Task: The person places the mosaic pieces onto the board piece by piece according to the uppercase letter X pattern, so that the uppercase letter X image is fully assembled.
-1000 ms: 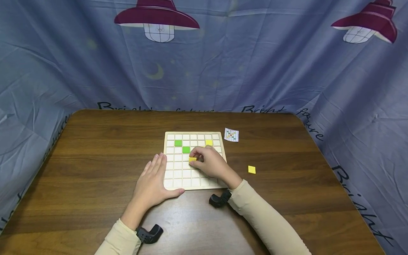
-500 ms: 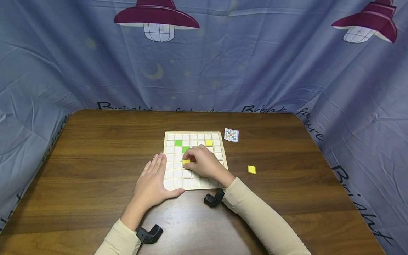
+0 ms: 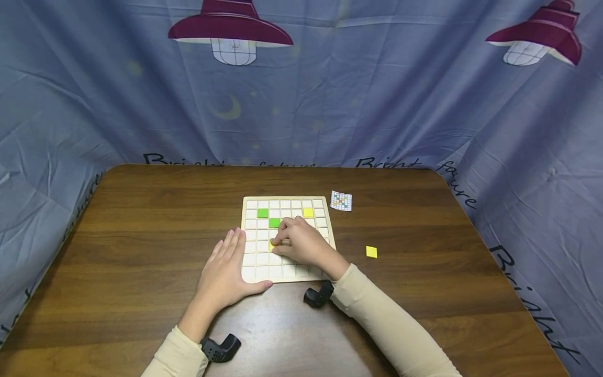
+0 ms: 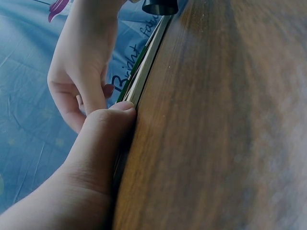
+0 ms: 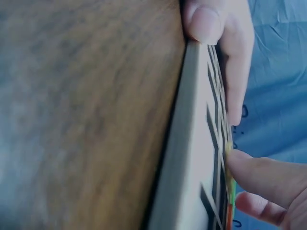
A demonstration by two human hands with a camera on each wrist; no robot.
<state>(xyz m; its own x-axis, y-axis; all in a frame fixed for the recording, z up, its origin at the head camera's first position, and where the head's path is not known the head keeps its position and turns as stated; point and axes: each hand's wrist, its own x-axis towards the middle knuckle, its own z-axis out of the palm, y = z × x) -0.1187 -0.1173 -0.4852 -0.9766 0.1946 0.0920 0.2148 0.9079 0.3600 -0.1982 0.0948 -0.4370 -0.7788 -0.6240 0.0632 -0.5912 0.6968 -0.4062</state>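
Observation:
A pale wooden grid board lies on the table. My left hand rests along its left side, fingers straight, thumb at the front edge. Over the middle of the board, my right hand pinches a yellow tile low at a cell; the fingers cover most of it. In the right wrist view the thumb touches the board's face beside yellow. Two green tiles and another yellow tile sit in cells farther back. An orange-red tile shows in the right wrist view; the hand hides it from the head view.
One loose yellow tile lies on the brown wooden table, right of the board. A small card with a coloured grid pattern lies by the board's back right corner. A blue printed curtain hangs behind the table.
My right hand has moved left with the yellow tile, then slightly nearer, and its fingers have come down at the cell. The left hand stays at the board's side.

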